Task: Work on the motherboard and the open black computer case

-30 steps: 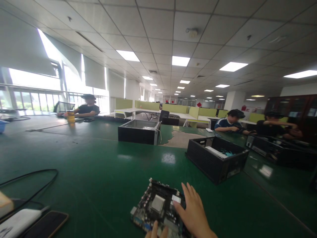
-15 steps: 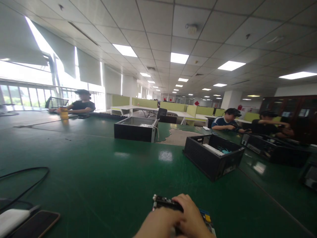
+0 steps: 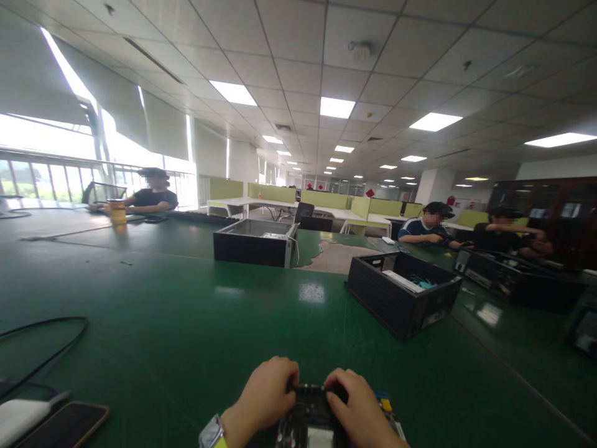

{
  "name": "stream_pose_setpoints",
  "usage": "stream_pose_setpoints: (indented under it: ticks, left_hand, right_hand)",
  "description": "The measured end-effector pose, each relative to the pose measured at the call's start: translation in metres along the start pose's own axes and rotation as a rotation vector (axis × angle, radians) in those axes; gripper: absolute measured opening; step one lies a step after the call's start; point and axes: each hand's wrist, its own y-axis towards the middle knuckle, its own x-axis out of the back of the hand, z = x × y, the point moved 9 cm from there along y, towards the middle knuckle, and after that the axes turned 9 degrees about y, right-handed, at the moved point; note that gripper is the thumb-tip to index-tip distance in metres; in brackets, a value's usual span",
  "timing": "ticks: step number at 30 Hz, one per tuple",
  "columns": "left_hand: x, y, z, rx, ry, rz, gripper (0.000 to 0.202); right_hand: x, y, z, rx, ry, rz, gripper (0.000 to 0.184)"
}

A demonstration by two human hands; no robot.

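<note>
A motherboard (image 3: 313, 415) lies on the green table at the bottom centre of the view. It shows a pale square in its middle and blue and yellow connectors on its right side. My left hand (image 3: 273, 389), with a watch on its wrist, is closed at the board's far left part. My right hand (image 3: 352, 401) closes on the far right part, thumb and fingers bent together. Between the fingertips runs a dark strip (image 3: 310, 390) along the board's far side. Whether this is a slot or a separate memory stick is too blurred to tell.
Open black computer cases stand ahead (image 3: 254, 247) and to the right (image 3: 396, 298), with another case (image 3: 513, 280) farther right. A phone (image 3: 69, 426), a white device (image 3: 23, 414) and a black cable (image 3: 74, 320) lie at left. Several people sit across the table (image 3: 186, 305).
My left hand has moved left, away from my right hand, and now sits at the board's far left part. The board's middle and the watch have come into view.
</note>
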Motion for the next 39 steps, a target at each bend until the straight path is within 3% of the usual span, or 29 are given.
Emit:
stream_pose_setpoints:
  ticks: [9, 18, 39]
  left_hand:
    - [0.002, -0.003, 0.002, 0.031, 0.008, 0.023, 0.018]
    - [0.011, -0.003, 0.005, 0.041, -0.019, 0.051, 0.022]
    - [0.013, -0.005, 0.002, 0.002, -0.021, 0.054, 0.016]
  right_hand:
    - [0.0, -0.002, 0.002, 0.008, 0.03, 0.068, 0.025]
    - [0.004, -0.002, -0.002, 0.027, 0.106, -0.089, 0.023]
    - [0.006, -0.003, 0.001, 0.044, 0.082, -0.088, 0.017]
